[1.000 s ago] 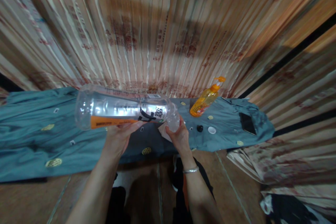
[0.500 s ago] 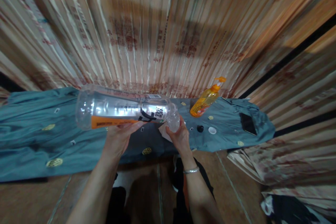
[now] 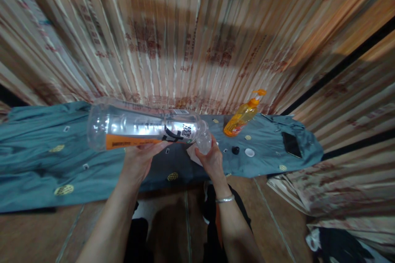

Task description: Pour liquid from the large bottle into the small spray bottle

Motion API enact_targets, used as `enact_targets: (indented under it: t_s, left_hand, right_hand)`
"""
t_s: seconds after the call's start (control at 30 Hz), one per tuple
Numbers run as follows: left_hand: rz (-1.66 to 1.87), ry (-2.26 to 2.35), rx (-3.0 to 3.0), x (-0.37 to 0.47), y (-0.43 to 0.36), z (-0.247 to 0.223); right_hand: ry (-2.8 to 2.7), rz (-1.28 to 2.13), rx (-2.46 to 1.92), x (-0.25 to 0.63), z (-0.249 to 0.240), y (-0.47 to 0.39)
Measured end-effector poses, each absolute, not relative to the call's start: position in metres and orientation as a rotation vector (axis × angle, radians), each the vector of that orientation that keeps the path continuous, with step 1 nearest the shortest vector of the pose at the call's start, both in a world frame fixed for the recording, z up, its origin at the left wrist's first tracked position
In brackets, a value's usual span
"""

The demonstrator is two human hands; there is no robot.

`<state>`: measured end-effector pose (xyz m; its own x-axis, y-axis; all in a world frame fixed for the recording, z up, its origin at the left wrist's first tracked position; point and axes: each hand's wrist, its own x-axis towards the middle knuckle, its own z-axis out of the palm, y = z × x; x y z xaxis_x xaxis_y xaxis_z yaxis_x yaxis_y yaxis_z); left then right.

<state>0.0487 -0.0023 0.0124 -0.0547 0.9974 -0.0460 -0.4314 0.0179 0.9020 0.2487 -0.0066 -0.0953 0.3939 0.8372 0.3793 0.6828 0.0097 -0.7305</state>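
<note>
My left hand (image 3: 143,157) is closed round the underside of a big clear plastic bottle (image 3: 135,125) with an orange and silver label. The bottle lies almost level in the air, its neck pointing right. At that neck my right hand (image 3: 211,156) grips a small clear plastic container (image 3: 203,141), which looks like a small bottle or cup. The two mouths appear to meet; whether they touch, I cannot tell. Fingers hide part of the small container. Below it a pale paper-like piece (image 3: 194,154) lies on the cloth.
A pump bottle (image 3: 239,121) of orange-yellow liquid stands behind my right hand. On the teal cloth (image 3: 101,176) to the right are a black cap (image 3: 235,150), a white round lid (image 3: 249,153) and a phone (image 3: 291,144). A striped curtain (image 3: 185,41) hangs behind.
The big bottle's base has shifted very slightly left and up. Both hands keep their grip, and the other things have stayed in place.
</note>
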Motion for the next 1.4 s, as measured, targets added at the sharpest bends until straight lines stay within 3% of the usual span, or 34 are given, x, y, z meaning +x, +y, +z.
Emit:
enact_targets:
  t_s: [1.4]
  left_hand:
    - [1.414,0.909,0.825,0.0476,-0.0007,0.0101]
  right_hand:
    - [-1.319,0.256,-1.739,0.2483,-0.0909,-0.0085]
